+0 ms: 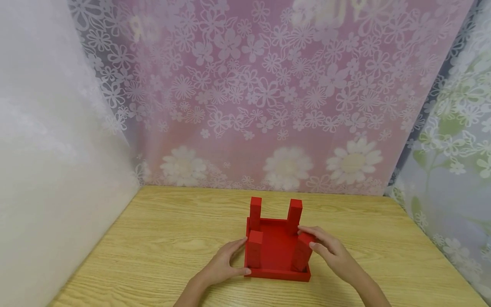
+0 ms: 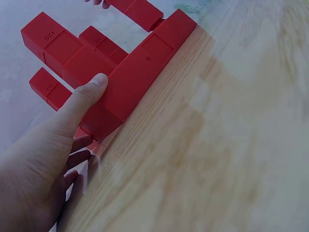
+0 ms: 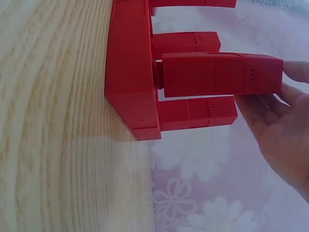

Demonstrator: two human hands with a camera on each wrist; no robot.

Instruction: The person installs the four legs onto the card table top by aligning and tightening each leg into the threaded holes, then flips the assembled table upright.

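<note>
A shallow square red frame (image 1: 278,275) with a low rim lies on the table, and a square red post stands at each corner. Around its near left corner, my left hand (image 1: 220,264) holds the rim, the thumb on the front wall and the fingers along the left side. My right hand (image 1: 333,251) grips the top of the near right post (image 1: 303,251) between thumb and fingers. In the right wrist view this post (image 3: 222,75) bears the number 121; a narrow gap with a peg shows between it and the frame. The near left post (image 2: 53,43) reads 125.
The far left post (image 1: 255,213) and far right post (image 1: 294,216) rise at the back of the frame. Wood-grain table (image 1: 184,221) surrounds it. A pink flowered curtain (image 1: 245,106) hangs behind, with pale sheets at both sides.
</note>
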